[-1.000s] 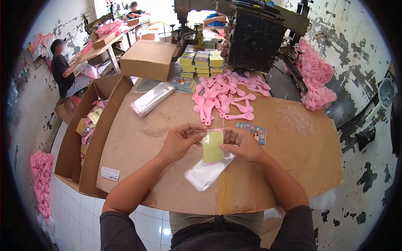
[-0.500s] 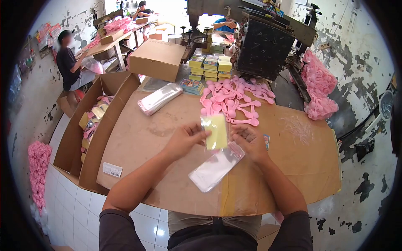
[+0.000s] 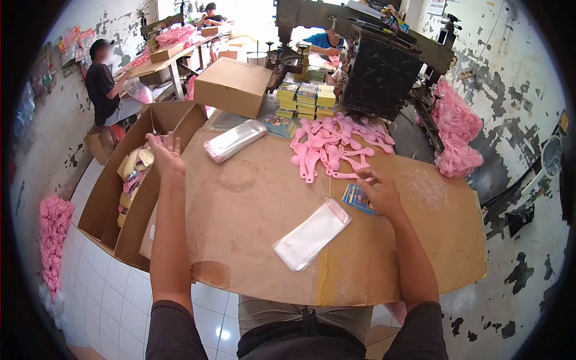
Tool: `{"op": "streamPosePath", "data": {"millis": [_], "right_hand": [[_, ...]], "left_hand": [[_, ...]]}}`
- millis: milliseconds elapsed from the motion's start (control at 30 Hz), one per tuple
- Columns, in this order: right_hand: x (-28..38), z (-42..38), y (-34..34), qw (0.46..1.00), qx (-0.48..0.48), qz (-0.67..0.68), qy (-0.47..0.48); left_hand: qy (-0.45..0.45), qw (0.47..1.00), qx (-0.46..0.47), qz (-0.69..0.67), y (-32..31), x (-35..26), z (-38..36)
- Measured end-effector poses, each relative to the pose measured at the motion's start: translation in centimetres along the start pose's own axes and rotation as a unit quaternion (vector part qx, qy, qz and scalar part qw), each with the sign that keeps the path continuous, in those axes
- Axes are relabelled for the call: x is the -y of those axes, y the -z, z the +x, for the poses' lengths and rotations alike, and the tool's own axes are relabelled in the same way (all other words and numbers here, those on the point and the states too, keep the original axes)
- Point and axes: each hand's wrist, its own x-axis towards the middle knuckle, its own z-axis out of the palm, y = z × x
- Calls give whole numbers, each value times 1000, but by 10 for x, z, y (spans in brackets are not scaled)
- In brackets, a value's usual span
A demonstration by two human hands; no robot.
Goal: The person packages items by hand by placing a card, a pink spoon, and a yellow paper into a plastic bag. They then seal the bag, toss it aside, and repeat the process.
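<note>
My left hand point(image 3: 166, 155) is raised over the near-left cardboard box point(image 3: 135, 222), fingers spread and holding nothing. Below it in the box lie filled packets point(image 3: 133, 174) with yellow and pink showing. On the cardboard-covered table, my right hand point(image 3: 381, 193) is at a small stack of blue printed cards point(image 3: 356, 197), fingers bent but apart, partly covering the stack. A pile of pink plastic spoons point(image 3: 327, 144) spreads just beyond. Clear plastic bags point(image 3: 312, 235) lie in a stack nearer to me.
Another bundle of clear bags point(image 3: 235, 140) lies farther back, near stacks of yellow-edged cards point(image 3: 306, 99). A closed carton point(image 3: 231, 84) and a black machine point(image 3: 381, 69) stand behind. Pink bagged goods point(image 3: 459, 126) hang at right. Several people sit in the background.
My left hand has moved from the table's middle to above the box and no longer holds the packet with the yellow card. My right hand has shifted right, onto the blue cards.
</note>
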Motion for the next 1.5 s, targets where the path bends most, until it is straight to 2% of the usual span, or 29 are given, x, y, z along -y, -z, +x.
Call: {"op": "streamPosePath", "data": {"millis": [100, 167, 200, 267, 333, 433, 533, 633, 733, 833, 933, 1033, 1133, 1233, 1267, 1433, 1500], "right_hand": [[-1, -1, 23, 982, 17, -184, 35], [-8, -2, 30, 965, 58, -250, 43], [-13, -3, 31, 961, 85, -259, 45], [-13, -5, 32, 959, 110, -259, 29], [-4, -13, 27, 964, 110, -240, -9], [-13, -21, 19, 974, 82, -210, -13], [-19, -24, 13, 988, 45, -148, 6], [-19, -26, 11, 997, 30, -58, -29], [-20, -26, 8, 999, -7, -37, -28], [-22, -23, 10, 996, -23, -86, 18], [-17, -27, 12, 997, -37, -11, -61], [3, -30, 9, 985, -45, 137, -97], [17, -43, -1, 961, 55, 231, -140], [31, -45, -22, 979, 177, 73, 64], [37, -47, -26, 978, 195, -16, 69], [36, -47, -36, 976, 184, -17, 113], [37, -47, -35, 973, 190, -34, 123]], "left_hand": [[22, 981, 161, 111, 3, 39, -30], [49, 936, 309, 164, -5, 56, -91], [-6, 886, 381, 265, -4, 70, -123], [-97, 709, 545, 438, 3, 76, -176], [-123, 615, 610, 484, 8, 65, -225], [-190, 564, 639, 487, 18, 68, -251], [-238, 545, 644, 482, 27, 81, -251], [-163, 563, 658, 472, 30, 86, -245], [-109, 576, 660, 470, 30, 82, -245], [-20, 603, 628, 492, 23, 73, -249], [-14, 609, 628, 484, 25, 75, -245], [-29, 601, 635, 484, 24, 74, -245], [-34, 600, 635, 486, 24, 74, -246], [6, 609, 623, 491, 24, 74, -246], [21, 615, 617, 490, 23, 73, -245], [90, 659, 585, 463, 21, 71, -238], [183, 715, 588, 332, 27, 87, -230]]}}
